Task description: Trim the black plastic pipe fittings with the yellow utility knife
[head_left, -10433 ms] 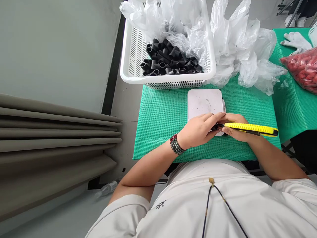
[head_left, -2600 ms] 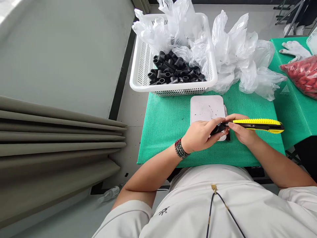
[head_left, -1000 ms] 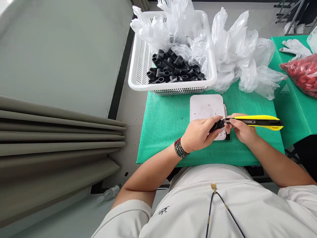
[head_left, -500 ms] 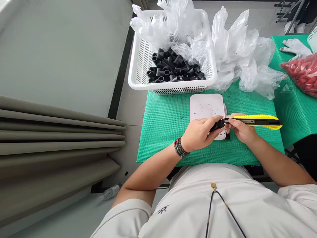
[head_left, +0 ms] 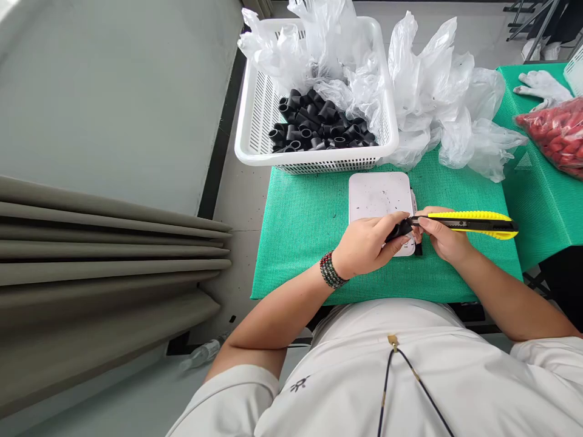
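My left hand (head_left: pixel 371 243) is closed around a black plastic pipe fitting (head_left: pixel 399 230), which its fingers partly cover. In my right hand (head_left: pixel 444 238) is a yellow and black utility knife (head_left: pixel 478 224), its handle pointing right. The blade end of the knife meets the right end of the fitting, but the exact contact is too small to make out. Both hands are over the near part of a white flat scale-like device (head_left: pixel 380 193), with dark shavings scattered on its top.
Behind the device stands a white basket (head_left: pixel 314 159) holding black fittings (head_left: pixel 314 124) and clear plastic bags. More crumpled bags (head_left: pixel 437 97) lie right of it. A white glove (head_left: pixel 544 86) and a bag of red parts (head_left: pixel 555 136) are on the green-covered table (head_left: pixel 296 243) area at right.
Hardly anything differs. The knife and both hands keep nearly the same position at the end of the fitting; the whole view has shifted very slightly.
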### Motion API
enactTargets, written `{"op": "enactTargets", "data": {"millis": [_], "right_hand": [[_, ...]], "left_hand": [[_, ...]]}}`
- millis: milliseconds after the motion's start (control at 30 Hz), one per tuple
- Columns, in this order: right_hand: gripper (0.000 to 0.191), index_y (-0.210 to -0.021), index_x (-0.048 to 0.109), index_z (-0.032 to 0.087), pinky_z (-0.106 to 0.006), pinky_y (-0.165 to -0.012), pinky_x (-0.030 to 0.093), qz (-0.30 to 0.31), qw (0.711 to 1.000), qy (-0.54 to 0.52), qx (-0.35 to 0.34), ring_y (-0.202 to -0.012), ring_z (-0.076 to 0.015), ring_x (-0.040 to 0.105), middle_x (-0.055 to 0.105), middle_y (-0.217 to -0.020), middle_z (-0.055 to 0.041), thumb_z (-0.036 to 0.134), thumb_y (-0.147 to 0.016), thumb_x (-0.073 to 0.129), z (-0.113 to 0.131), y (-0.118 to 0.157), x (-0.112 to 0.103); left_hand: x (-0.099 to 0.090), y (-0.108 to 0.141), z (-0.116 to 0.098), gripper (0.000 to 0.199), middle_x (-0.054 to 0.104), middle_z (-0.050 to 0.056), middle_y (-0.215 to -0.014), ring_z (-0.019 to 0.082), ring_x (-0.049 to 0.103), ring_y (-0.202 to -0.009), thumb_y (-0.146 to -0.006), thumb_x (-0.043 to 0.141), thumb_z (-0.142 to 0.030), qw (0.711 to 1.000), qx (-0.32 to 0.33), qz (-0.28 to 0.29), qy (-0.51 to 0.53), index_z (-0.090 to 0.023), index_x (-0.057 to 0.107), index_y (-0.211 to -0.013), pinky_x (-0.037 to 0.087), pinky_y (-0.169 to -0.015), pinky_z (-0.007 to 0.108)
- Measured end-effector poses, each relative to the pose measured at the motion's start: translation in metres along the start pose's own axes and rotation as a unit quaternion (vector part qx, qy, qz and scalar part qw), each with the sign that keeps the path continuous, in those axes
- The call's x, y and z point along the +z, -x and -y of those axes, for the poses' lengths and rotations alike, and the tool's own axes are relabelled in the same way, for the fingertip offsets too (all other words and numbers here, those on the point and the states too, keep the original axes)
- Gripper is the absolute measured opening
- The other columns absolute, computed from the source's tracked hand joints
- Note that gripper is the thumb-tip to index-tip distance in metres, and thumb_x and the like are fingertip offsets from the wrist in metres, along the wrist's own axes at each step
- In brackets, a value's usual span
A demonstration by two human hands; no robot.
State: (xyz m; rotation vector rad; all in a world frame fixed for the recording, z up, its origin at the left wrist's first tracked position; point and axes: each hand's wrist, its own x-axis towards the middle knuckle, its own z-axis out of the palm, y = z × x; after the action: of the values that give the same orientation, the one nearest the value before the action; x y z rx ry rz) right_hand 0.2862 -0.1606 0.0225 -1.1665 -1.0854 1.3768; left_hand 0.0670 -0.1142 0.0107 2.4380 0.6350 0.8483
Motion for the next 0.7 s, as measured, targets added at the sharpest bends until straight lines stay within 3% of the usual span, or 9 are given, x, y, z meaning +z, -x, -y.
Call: {"op": "enactTargets", "data": {"millis": [700], "right_hand": [[0.045,-0.065,0.073,0.023,-0.031,-0.060,0.054,-0.002,0.999,0.044,0.018,-0.059,-0.0168,0.062,0.068,-0.061,-0.0007,0.061,-0.086,0.085,-0.0010,0.0007,-0.0030]], "left_hand": [[-0.0011,-0.0012,-0.0027,0.054,0.080,0.009,-0.091,0.023,0.079,-0.077,-0.116,0.036,-0.056,0.999,-0.018,0.037,-0.034,-0.014,0.059,-0.141,0.053,-0.064,0.029]]}}
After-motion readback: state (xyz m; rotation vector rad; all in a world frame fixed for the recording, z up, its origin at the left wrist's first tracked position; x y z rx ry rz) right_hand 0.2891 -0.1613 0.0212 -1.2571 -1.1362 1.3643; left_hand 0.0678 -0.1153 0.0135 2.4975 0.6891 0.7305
